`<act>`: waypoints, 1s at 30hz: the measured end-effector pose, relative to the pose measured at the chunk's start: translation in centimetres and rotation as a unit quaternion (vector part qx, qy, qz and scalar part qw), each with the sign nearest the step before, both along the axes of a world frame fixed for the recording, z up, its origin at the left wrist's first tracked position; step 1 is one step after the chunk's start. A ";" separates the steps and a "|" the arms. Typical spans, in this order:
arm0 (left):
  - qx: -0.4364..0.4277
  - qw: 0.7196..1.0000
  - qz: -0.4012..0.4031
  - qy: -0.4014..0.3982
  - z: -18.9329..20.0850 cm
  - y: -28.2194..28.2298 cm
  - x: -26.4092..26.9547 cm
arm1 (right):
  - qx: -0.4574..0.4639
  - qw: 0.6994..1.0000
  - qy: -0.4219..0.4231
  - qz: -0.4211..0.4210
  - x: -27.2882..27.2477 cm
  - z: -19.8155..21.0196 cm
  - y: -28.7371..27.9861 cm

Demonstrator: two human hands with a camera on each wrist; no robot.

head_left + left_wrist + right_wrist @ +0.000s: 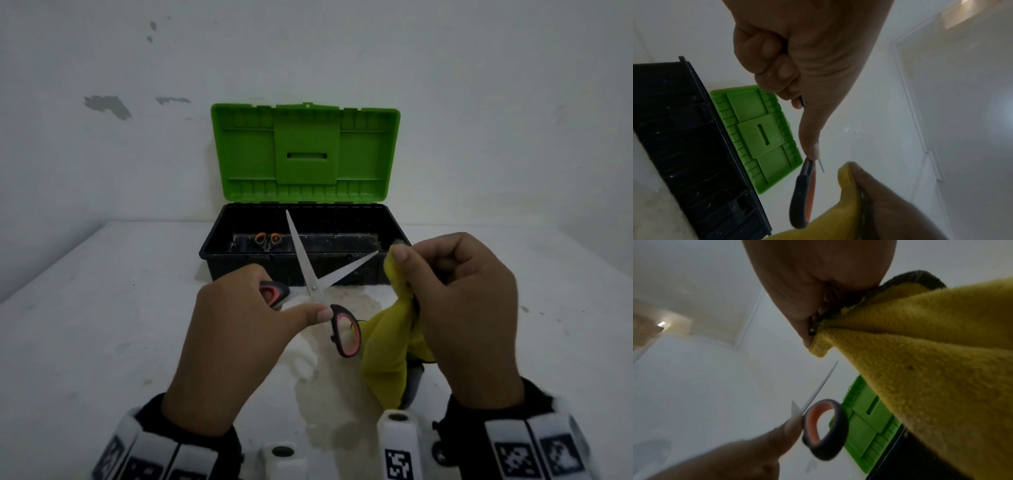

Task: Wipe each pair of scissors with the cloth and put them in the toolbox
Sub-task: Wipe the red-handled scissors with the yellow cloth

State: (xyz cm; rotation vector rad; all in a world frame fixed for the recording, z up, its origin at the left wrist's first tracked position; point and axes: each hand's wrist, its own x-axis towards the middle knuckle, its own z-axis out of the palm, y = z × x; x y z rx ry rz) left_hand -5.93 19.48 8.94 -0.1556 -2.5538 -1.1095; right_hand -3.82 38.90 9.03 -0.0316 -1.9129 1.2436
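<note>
Fingers of the right hand [462, 301] pinch the cloth [390, 346] at the right blade tip of the scissors [322, 287]; the left hand [239, 325] grips their handle, blades splayed toward the toolbox [305, 240].

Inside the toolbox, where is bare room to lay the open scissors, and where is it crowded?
The toolbox floor is bare from the middle to its right wall. Its left end is crowded: small orange-handled scissors lie there. The table left of the left hand is bare too.
</note>
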 end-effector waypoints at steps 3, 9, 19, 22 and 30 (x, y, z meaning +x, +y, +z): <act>-0.012 1.000 0.004 -0.006 -0.1 0.5 0.1 | 0.103 0.993 -0.011 0.046 0.3 -0.1 -1.8; -0.053 0.998 0.003 0.021 -0.1 1.0 0.4 | 0.184 0.979 -0.043 0.071 -0.5 -1.5 -3.8; -0.096 0.986 -0.012 0.134 -0.7 0.5 0.0 | 0.062 0.989 -0.085 0.102 -0.7 -1.1 -3.7; -0.099 0.985 -0.011 0.138 -0.8 0.7 0.2 | 0.041 0.995 -0.074 0.051 -1.4 -1.1 -2.8; -0.084 0.983 -0.016 0.161 -1.5 0.7 0.0 | 0.074 0.994 -0.072 0.018 -1.4 -1.5 -2.9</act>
